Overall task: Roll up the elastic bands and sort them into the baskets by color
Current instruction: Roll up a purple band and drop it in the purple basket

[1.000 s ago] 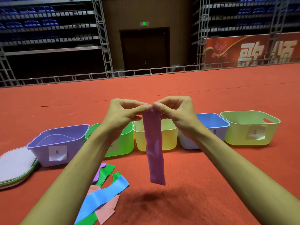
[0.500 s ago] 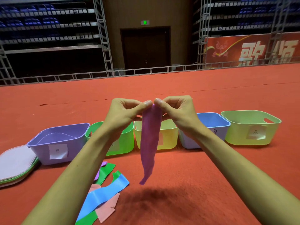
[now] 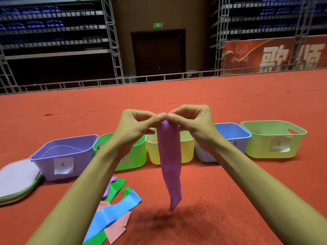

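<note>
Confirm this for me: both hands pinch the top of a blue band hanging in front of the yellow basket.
The colour is wrong: the head view shows a purple band, not blue. The left hand and right hand do pinch its top, and it hangs in front of the yellow basket.

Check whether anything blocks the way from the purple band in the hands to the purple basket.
Nothing visible does. The left hand and right hand pinch the top of the purple band in the air. The purple basket stands open-topped to the left. Only the green basket stands between, low on the carpet.
</note>
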A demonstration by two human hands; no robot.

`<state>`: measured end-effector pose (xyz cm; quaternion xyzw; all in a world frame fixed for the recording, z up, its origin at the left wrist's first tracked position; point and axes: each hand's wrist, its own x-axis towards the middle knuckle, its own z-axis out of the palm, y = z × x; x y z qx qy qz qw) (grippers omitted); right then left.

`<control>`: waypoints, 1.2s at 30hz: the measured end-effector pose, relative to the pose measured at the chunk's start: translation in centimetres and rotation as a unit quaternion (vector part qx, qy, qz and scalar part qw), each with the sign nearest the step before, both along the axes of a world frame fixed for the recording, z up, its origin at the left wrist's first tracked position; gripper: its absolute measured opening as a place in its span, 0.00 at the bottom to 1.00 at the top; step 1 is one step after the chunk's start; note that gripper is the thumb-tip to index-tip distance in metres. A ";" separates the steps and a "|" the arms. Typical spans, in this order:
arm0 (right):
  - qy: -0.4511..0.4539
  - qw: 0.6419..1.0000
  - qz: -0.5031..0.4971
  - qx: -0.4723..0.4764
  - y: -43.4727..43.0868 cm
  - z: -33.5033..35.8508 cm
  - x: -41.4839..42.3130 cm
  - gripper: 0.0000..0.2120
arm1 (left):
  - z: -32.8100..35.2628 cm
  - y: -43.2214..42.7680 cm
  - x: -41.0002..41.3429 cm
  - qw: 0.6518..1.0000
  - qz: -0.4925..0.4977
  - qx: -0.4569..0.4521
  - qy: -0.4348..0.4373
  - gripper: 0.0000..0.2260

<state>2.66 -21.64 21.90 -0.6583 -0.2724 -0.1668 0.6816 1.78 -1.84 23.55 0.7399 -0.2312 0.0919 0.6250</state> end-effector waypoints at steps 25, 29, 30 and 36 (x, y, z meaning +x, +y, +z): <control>0.004 0.999 -0.026 0.022 -0.2 0.0 -0.9 0.07 | 0.0 -0.7 0.0 1.000 -0.027 -0.015 0.002 0.14; 0.005 1.000 -0.022 0.019 -0.2 0.1 -1.2 0.06 | 0.2 -0.7 0.2 0.999 -0.032 -0.029 0.006 0.13; 0.007 1.000 -0.021 0.017 -0.2 0.2 -1.2 0.06 | 0.2 -0.7 0.2 0.999 -0.035 -0.031 0.006 0.13; 0.029 0.999 -0.001 0.019 -0.4 0.2 -1.2 0.08 | 0.2 -0.6 -0.1 0.998 -0.044 -0.036 0.004 0.13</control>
